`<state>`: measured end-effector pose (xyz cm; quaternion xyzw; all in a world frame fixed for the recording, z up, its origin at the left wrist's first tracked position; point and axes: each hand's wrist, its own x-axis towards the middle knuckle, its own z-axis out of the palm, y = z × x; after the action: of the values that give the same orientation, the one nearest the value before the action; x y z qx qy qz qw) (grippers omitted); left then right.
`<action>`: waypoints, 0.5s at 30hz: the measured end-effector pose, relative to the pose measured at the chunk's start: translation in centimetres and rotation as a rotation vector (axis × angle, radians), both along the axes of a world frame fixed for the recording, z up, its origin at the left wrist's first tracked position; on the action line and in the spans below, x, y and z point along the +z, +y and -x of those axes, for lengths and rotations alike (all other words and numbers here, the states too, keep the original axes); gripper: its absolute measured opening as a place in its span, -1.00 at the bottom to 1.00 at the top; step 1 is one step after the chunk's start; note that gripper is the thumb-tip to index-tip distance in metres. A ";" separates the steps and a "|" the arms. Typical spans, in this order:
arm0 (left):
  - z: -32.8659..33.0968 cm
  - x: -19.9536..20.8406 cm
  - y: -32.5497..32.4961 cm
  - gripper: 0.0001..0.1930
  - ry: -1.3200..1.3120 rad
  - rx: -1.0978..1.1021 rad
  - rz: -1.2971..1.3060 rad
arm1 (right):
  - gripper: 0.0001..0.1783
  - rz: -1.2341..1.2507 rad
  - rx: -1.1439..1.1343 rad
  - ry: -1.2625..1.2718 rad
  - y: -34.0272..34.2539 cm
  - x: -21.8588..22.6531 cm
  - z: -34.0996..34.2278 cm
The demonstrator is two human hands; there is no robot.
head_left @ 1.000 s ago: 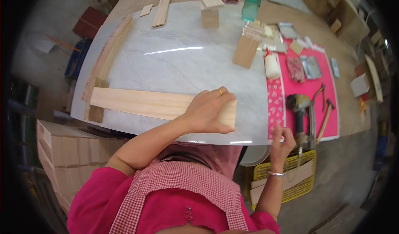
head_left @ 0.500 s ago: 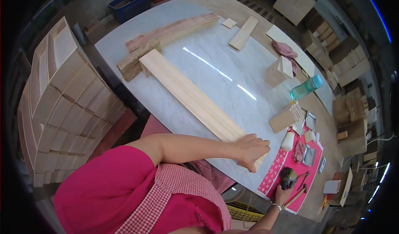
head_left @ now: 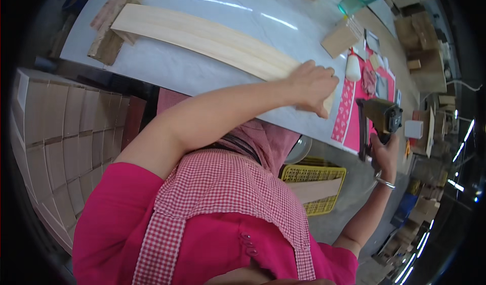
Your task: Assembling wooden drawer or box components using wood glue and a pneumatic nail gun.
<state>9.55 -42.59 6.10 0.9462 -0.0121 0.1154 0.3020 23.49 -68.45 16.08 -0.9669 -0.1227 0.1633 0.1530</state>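
Head view, power tool (head_left: 380,114), any lettering unclear

Teal bottle (head_left: 359,0) stands off right | yellow crate (head_left: 312,174) sits low down | pale boxes (head_left: 63,128), stacked high, fill the left!

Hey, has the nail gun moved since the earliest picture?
Yes, the nail gun has moved up: it lay on the pink mat then, and now the right hand holds it raised off that mat.
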 end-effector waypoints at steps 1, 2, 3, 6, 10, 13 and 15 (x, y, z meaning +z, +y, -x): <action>0.0 0.2 -0.1 -0.31 0.014 -0.025 -0.040 | -0.54 -0.171 0.117 -0.023 -1.1 0.2 0.2; 0.0 0.3 -0.2 -0.31 0.031 -0.034 -0.087 | -0.50 -0.348 0.249 -0.044 -1.6 0.1 0.3; -0.1 0.5 -0.4 -0.31 0.047 -0.039 -0.136 | -0.50 -0.344 0.237 -0.042 -1.9 0.3 0.4; 0.1 0.7 -0.4 -0.32 0.061 -0.058 -0.122 | -0.40 -0.161 0.484 -0.143 -1.0 2.1 2.0; 0.3 0.5 -0.7 -0.34 0.049 -0.049 -0.130 | -0.41 -0.134 0.526 -0.070 -0.6 2.9 3.1; 0.4 0.3 -0.7 -0.35 0.033 -0.041 -0.133 | -0.39 -0.039 0.540 -0.047 0.6 3.8 3.7; 0.4 0.4 -0.6 -0.35 0.019 -0.035 -0.136 | -0.38 0.010 0.548 -0.035 0.9 4.1 3.8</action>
<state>9.14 -43.17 6.46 0.9652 -0.0333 0.1000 0.2393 19.71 -67.53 20.14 -0.9010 -0.3816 0.1826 0.0961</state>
